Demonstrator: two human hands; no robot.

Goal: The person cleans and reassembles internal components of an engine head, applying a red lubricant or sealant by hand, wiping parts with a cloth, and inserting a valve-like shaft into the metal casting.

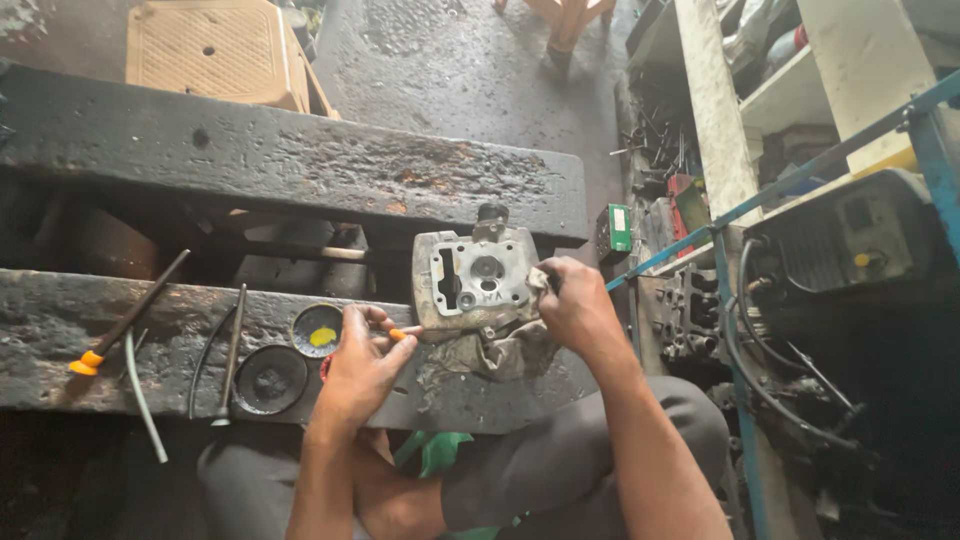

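A grey metal cylinder head (pixel 478 280) stands upright on a dirty rag (pixel 500 350) on the dark, greasy bench plank (pixel 60 350). My right hand (pixel 575 305) grips the head's right edge together with a fold of the rag. My left hand (pixel 360 365) pinches a small orange-tipped tool (pixel 398 334) just left of the head. Close to my left hand lie a small round tin with yellow paste (pixel 318 330) and its dark lid (pixel 270 380).
On the plank's left lie a rod with an orange handle (pixel 125 320), a thin metal rod (pixel 230 350) and a pale tube (pixel 140 390). A second plank (pixel 280 155) runs behind. An engine part (pixel 690 310), cables and a blue frame (pixel 735 330) crowd the right. A plastic stool (pixel 215 50) stands beyond.
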